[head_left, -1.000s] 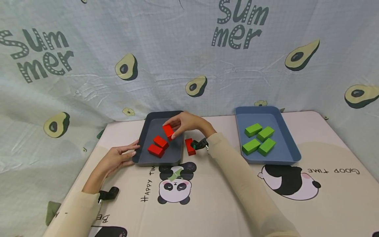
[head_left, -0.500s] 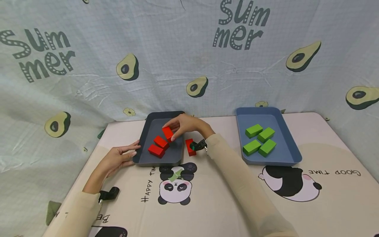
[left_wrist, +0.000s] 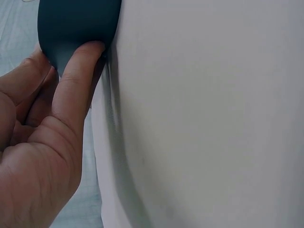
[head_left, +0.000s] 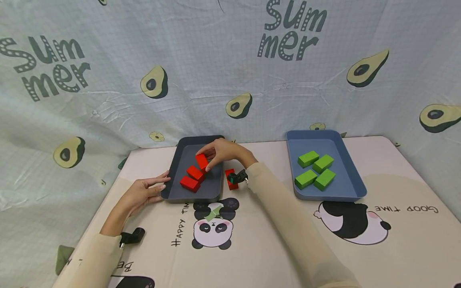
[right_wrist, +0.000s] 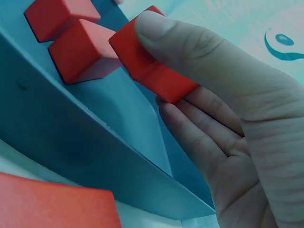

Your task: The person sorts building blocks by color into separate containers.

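Observation:
My right hand (head_left: pixel 225 153) pinches a red block (head_left: pixel 202 161) between thumb and fingers, low inside the dark grey tray (head_left: pixel 191 199). Two other red blocks lie in that tray, a middle one (head_left: pixel 195 173) close by the held block and a front one (head_left: pixel 189 184). In the right wrist view, the thumb covers part of the held block (right_wrist: pixel 164 78). With fingers fairly straight, my left hand (head_left: pixel 142 194) touches the tray's left side near its front corner; the left wrist view shows a digit against the tray wall (left_wrist: pixel 76 23).
One more red block (head_left: pixel 232 185) lies on the table just right of the dark tray, partly hidden by the right wrist camera. A blue tray (head_left: pixel 325 196) with several green blocks (head_left: pixel 305 179) stands at the right. A printed cloth (head_left: pixel 201 80) hangs behind.
My right hand has shifted slightly left and down with the red block, bringing it nearer the middle block. My left hand stays at the tray.

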Tool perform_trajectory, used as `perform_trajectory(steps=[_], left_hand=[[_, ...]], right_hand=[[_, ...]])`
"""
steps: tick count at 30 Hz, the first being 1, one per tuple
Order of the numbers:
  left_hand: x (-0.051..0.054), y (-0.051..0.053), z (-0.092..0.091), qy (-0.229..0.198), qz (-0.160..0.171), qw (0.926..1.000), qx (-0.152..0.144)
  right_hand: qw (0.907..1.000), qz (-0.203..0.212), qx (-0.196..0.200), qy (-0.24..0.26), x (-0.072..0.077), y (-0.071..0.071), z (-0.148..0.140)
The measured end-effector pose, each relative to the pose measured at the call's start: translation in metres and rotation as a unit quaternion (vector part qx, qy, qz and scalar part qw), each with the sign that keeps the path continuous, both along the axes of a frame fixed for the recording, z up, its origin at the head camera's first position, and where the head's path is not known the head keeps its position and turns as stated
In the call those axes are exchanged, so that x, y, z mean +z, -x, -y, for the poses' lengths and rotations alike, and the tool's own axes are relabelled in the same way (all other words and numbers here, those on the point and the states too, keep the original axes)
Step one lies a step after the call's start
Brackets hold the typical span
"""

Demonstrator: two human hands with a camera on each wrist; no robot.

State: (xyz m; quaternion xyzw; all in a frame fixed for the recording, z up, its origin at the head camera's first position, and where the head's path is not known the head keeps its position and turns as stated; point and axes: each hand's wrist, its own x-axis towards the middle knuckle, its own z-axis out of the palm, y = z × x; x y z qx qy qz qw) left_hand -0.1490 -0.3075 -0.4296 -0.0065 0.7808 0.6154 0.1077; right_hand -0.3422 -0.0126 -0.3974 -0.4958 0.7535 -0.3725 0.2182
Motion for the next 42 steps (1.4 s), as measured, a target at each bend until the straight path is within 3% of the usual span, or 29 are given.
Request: perform_trajectory(steps=[17, 25, 33, 42], left_hand=[[0.003, -0.001, 0.0, 0.003, 0.002, 1.0, -0.002], [0.003, 0.0, 0.0, -0.002, 0.001, 1.0, -0.001], [0.002, 0.0, -0.001, 0.005, 0.002, 1.0, 0.001], [0.002, 0.001, 0.001, 0.007, 0.002, 1.0, 0.0]], right_hand=[[0.9963, -0.064, 0.006, -0.058, -0.002, -0.003, 0.019], [0.9946, -0.063, 0.013, -0.081, -0.003, 0.001, 0.02], [0.9822, -0.128, 0.05, -0.129, 0.002, 0.011, 0.017], [0.9723, -0.154, 0.09, -0.152, 0.011, 0.013, 0.02]])
